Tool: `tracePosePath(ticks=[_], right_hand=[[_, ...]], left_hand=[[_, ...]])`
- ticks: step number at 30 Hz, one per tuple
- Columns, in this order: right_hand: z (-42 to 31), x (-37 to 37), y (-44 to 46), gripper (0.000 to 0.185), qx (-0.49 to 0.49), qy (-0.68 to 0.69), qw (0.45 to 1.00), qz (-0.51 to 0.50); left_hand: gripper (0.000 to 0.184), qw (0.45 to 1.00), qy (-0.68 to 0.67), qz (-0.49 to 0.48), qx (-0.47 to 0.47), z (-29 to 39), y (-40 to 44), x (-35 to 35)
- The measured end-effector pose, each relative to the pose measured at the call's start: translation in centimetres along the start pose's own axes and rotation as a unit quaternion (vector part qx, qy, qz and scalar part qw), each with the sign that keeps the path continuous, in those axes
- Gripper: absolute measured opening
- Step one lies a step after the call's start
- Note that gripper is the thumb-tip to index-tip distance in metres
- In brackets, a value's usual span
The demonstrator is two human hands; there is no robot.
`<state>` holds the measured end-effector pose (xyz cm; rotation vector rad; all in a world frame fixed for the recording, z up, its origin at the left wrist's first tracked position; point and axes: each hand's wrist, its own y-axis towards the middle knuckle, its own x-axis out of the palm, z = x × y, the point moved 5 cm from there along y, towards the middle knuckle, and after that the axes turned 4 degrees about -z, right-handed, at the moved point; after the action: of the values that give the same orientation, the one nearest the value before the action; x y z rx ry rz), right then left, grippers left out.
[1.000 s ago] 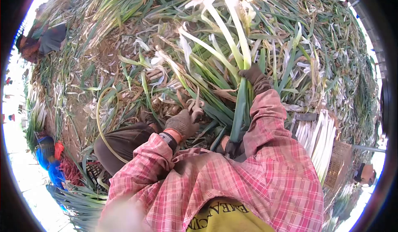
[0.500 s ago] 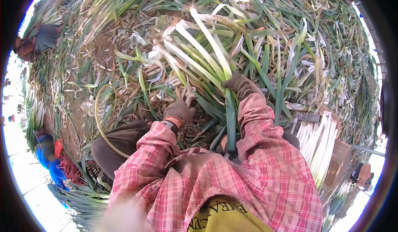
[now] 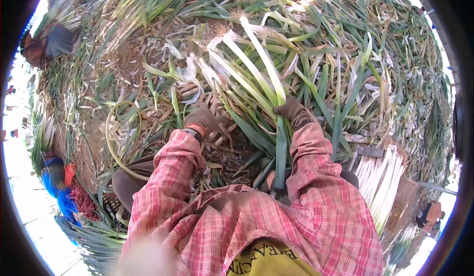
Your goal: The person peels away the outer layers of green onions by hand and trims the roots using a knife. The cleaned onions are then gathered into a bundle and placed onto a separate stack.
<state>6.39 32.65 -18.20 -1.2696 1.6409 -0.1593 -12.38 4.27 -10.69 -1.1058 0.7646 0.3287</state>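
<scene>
In a dark glove, my right hand (image 3: 292,111) is wrapped round the green part of several long onions (image 3: 252,71). Their white stalks point up and to the left, and the green leaves hang down toward my lap. My left hand (image 3: 205,119), gloved too, is at the left of the bunch, near its lower stalks. Its fingers are curled by pale stalks and peelings, and what they hold, if anything, I cannot make out.
Peeled white onions (image 3: 379,182) lie at the right beside a brown crate (image 3: 402,202). A yellowish hoop (image 3: 109,138) stands at my left knee. Blue and red bags (image 3: 61,192) are at the lower left. Leaves and peelings cover the ground. Another person (image 3: 57,43) is at the upper left.
My right hand has come down a little and the onions in it have tilted to the left. My left hand has moved left and up, away from my lap.
</scene>
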Motion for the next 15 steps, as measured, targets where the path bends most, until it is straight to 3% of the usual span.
tracePosePath(ticks=[5,8,9,12,14,15], right_hand=[[0.1,-0.4,-0.4,0.057,-0.003,0.033,0.999,0.007],[-0.3,-0.7,-1.0,0.057,-0.038,0.058,0.997,0.021],[0.0,-0.7,-0.7,0.057,-0.05,0.062,0.996,0.028],[1.3,-0.1,0.4,0.056,-0.038,0.046,0.998,0.023],[0.6,-1.1,-0.6,0.056,-0.013,0.03,0.999,0.02],[-1.8,-2.5,-2.9,0.056,0.0,0.028,0.999,0.022]], left_hand=[[0.083,0.998,0.027,-0.049,0.004,0.3,2.4,-3.5],[0.075,0.994,0.091,0.024,0.061,-0.5,6.7,-3.7],[0.062,0.99,0.115,0.077,-0.029,-0.6,7.2,-4.4],[0.052,0.99,0.141,0.028,0.003,1.1,3.9,-7.0],[0.049,0.954,0.239,-0.046,0.176,3.0,1.4,-5.4],[0.05,0.952,0.216,-0.033,0.215,2.2,-0.2,-3.2]])
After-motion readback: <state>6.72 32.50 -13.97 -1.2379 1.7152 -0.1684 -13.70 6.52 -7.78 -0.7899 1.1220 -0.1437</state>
